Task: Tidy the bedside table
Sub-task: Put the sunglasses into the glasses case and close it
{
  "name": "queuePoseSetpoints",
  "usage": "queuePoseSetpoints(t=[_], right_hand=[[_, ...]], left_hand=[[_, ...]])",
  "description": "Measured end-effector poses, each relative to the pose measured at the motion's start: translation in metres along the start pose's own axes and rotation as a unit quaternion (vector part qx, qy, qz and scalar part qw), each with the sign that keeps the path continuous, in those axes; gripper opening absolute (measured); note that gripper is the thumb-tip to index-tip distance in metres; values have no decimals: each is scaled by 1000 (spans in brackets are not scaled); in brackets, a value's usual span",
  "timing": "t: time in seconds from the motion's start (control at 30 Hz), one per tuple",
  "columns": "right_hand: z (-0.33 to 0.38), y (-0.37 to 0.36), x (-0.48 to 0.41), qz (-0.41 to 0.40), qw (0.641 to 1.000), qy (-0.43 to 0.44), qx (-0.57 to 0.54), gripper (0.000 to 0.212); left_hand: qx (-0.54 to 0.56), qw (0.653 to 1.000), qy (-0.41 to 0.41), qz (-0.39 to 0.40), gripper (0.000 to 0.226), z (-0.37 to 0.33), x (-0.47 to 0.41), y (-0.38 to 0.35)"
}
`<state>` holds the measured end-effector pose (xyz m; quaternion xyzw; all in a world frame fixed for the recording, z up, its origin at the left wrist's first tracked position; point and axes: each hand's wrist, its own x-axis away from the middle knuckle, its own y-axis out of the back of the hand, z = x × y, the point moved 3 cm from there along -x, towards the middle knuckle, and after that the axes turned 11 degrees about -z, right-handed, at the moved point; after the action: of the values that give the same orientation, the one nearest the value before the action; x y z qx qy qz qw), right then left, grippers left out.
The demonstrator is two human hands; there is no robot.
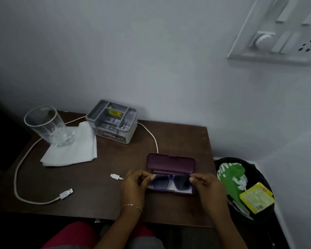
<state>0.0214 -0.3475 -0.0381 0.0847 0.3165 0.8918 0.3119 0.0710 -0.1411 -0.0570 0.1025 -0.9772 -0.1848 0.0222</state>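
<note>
Counter (178,137): dark brown, set against a pale wall.
Left hand (135,184): pinches the left end of the sunglasses (169,182).
Right hand (205,186): pinches the right end.
Sunglasses: in the lower half of the open purple case (171,163), front right of the counter.
Cable (66,194): white, loose, looping left.
Glass (48,124): upright on a folded napkin (74,150), rear left.
Organiser (113,121): grey, at the rear edge.

sunglasses (171,182): both ends hidden under my left hand (135,184) and right hand (205,184) | cable (18,169): lost behind organizer (113,121) and case lid (171,163) | switch panel (276,38): cut by top and right edges | yellow label (114,112): print too small, perhaps a price
</note>
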Motion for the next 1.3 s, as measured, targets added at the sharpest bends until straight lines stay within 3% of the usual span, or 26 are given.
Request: queuePoseSetpoints(t=[0.2, 0.3, 0.4, 0.47, 0.53, 0.6, 0.87, 1.3], right_hand=[[-1, 2, -5, 51, 998, -9, 28, 6], [3, 3, -5, 57, 998, -4, 30, 18], [-1, 2, -7, 31, 998, -53, -32, 15], [-3, -2, -7, 73, 988, -106, -79, 27], [-3, -6, -7, 119, 973, -143, -134, 41], [2, -5, -5, 142, 961, -158, -180, 42], [-6, 3, 4, 71, 930, -219, -286, 27], [-12, -5, 16, 72, 858, -263, -435, 33]], left_hand=[[-5, 1000, -12, -12, 14, 2, -3, 0], [10, 1000, 9, -7, 19, 2, -3, 2], [60, 996, 64, -3, 28, 1, -2, 3], [70, 995, 74, 18, 40, 1, -4, 4], [63, 995, 53, 59, 37, -1, -7, 5], [73, 992, 50, 92, 41, -1, -10, 7], [194, 960, 164, 117, 31, 3, -14, 5], [245, 941, 216, 92, 16, -1, -8, 0]])
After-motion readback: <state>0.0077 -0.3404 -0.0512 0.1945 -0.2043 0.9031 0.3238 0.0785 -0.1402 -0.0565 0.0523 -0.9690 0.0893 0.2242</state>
